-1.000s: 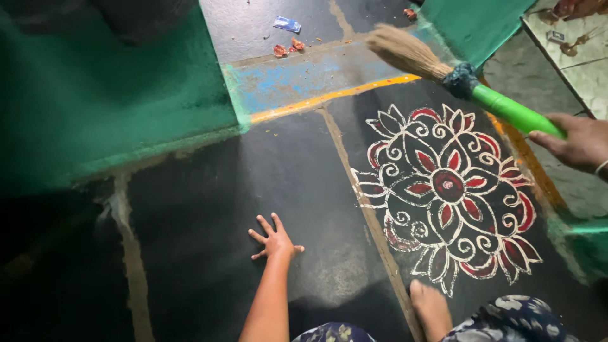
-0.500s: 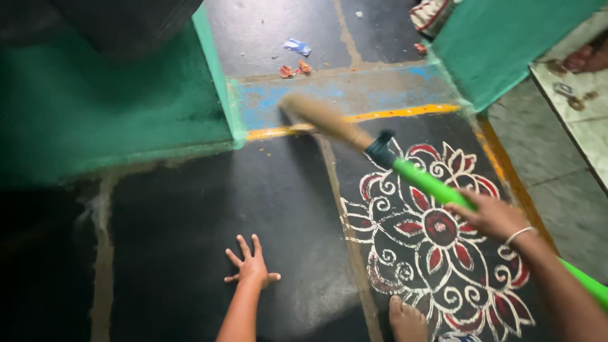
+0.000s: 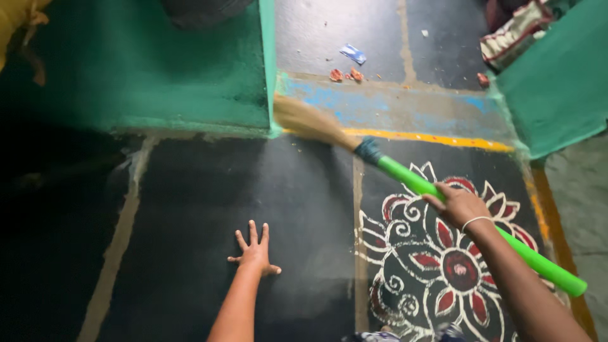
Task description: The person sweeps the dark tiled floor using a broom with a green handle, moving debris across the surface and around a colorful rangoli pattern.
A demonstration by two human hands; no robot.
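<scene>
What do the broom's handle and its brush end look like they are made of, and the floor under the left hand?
Broom handle: probably plastic, bright green and smooth with an even sheen. Brush end: tan dry grass or straw fibres, motion-blurred, bound by a dark wrap. Floor: dark, slightly glossy stone or polished cement slabs with pale joints; the left hand lies flat on it.

Broom (image 3: pixel 380 161) in my right hand (image 3: pixel 459 206) with glossy green plastic handle and dry straw bristles, my left hand (image 3: pixel 254 253) flat on dark, faintly sheened stone floor (image 3: pixel 202 209), chalky powder floral design (image 3: pixel 443 266), rough matt green-painted wall (image 3: pixel 158 69).
</scene>
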